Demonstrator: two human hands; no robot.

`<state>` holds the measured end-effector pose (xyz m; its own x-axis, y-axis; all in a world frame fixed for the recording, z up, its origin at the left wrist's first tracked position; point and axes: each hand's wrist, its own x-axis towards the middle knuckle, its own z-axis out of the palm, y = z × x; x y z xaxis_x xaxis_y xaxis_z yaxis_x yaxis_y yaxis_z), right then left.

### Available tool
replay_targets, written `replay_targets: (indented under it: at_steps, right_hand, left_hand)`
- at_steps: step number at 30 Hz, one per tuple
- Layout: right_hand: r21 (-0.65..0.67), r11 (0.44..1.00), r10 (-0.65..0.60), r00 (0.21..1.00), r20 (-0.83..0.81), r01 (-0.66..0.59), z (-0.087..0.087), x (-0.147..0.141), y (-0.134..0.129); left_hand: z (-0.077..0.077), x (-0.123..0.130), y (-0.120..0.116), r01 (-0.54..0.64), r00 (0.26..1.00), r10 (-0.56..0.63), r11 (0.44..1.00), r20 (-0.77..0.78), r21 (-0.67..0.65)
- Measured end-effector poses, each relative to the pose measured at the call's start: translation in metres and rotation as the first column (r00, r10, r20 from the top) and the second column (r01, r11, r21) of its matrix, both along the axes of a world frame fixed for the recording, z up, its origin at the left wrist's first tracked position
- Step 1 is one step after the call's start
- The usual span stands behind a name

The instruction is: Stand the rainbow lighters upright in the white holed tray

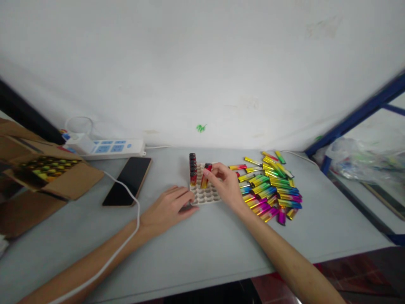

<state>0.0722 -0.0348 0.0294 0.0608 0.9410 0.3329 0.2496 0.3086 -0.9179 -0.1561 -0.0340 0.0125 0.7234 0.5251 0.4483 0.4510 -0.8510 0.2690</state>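
Note:
A pale tray with rows of round holes (207, 196) lies on the grey table. Several red and yellow lighters with black tops (193, 169) stand upright in a row along its left side. Between the thumb and fingers of my right hand (226, 183) is a red and yellow lighter (205, 176), held nearly upright over the tray, just right of that row. My left hand (172, 207) rests at the tray's front left corner, its thumb and fingertips at the edge. Whether the lighter's lower end is inside a hole cannot be made out.
Many shiny multicoloured lighters (272, 185) lie in a heap to the right. On the left are a black phone (128, 181), a white power strip (120, 147) and an open cardboard box (79, 179) of lighters. A white cable crosses my left forearm.

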Motion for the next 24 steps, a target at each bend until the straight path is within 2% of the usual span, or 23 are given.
replay_targets:
  at_steps: [4, 9, 15, 18, 24]
  right_hand:
    - [0.083, 0.996, 0.021, 0.986, 0.167, -0.035, 0.002, -0.003, -0.006]
    - [0.007, 0.992, 0.120, 0.944, 0.306, -0.129, 0.000, -0.005, -0.005]
    - [0.013, 0.977, 0.187, 0.892, 0.412, -0.211, 0.007, 0.003, -0.002]
    - [0.024, 0.964, 0.218, 0.840, 0.497, -0.264, 0.006, 0.004, 0.000]
    - [0.036, 0.983, 0.091, 0.653, 0.752, -0.178, -0.002, -0.013, 0.003]
  left_hand:
    - [-0.003, 0.002, -0.002, 0.013, 0.999, -0.012, 1.000, -0.038, 0.025]
    - [-0.004, 0.004, -0.002, 0.027, 0.994, -0.025, 0.999, -0.103, 0.018]
    - [-0.002, 0.004, -0.002, 0.011, 0.994, -0.012, 1.000, -0.106, -0.008]
    - [-0.003, 0.003, -0.001, 0.013, 0.994, -0.012, 1.000, -0.107, 0.002]
    - [-0.008, 0.001, 0.004, 0.025, 0.999, -0.025, 1.000, -0.029, 0.018]
